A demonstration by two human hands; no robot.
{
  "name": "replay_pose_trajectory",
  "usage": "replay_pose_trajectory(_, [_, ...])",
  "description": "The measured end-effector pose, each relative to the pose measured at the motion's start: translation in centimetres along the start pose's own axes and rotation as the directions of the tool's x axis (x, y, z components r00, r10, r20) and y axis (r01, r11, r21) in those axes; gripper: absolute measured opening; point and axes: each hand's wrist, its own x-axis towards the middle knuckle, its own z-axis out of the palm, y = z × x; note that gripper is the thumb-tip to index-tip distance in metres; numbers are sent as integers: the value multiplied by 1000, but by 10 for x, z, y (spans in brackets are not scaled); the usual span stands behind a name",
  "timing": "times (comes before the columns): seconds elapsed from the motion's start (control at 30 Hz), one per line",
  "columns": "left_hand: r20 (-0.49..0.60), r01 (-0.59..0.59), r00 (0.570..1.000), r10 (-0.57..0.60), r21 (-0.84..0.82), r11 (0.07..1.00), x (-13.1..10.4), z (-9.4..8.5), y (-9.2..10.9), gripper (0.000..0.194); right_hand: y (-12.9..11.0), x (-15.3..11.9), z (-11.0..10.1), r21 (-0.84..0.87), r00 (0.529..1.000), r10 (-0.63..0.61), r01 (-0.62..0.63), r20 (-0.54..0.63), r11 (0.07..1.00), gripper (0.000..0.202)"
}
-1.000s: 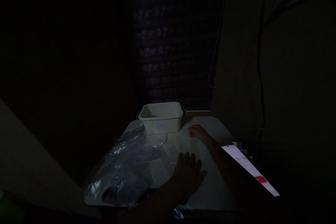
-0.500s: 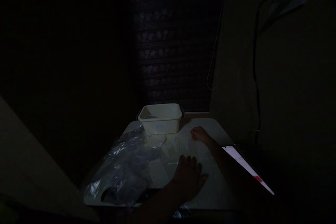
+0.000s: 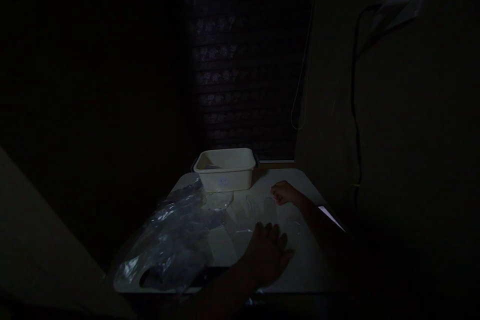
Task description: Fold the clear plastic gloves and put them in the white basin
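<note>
The scene is very dark. My left hand (image 3: 268, 255) rests low over the near part of the white table (image 3: 300, 272), open, with its fingers stretched forward and slightly apart. Farther out, my right hand (image 3: 283, 192) is closed, fingers curled inward; whatever they may pinch is hidden. Between and ahead of both hands lies a clear plastic sheet or bag (image 3: 243, 210), flat on the tabletop. I cannot tell whether either hand touches it.
A cream plastic bin (image 3: 227, 180) with dark side handles stands at the table's back. Crumpled clear plastic (image 3: 172, 240) covers the left side. A lit screen (image 3: 332, 218) shows partly behind my right arm. A black cable (image 3: 353, 95) hangs on the right wall.
The view has shifted slightly, so the bin, table and cable appear farther left. Less of the lit screen shows beside my right arm. Both hands keep nearly the same pose.
</note>
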Motion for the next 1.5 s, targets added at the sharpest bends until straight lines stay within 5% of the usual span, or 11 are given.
replay_pose_trajectory(0.2, [-6, 0, 1000, 0, 0, 1000, 3, 8, 5, 46, -4, -33, -14, -216, 967, 144, -98, 211, 972, 21])
replay_pose_trajectory(0.8, [102, -80, 991, 86, -64, 995, -7, 3, 18, 44, 12, -26, -16, -388, 979, 139, -71, 151, 919, 17])
replay_pose_trajectory(1.17, [54, -85, 995, 87, -43, 995, -14, 4, 19, 44, 11, -26, -20, -541, 996, 85, -62, 17, 839, 18])
replay_pose_trajectory(1.5, [89, -92, 991, 95, -42, 995, -14, 0, 21, 45, 7, -40, -22, -577, 995, 72, -23, 63, 816, 20])
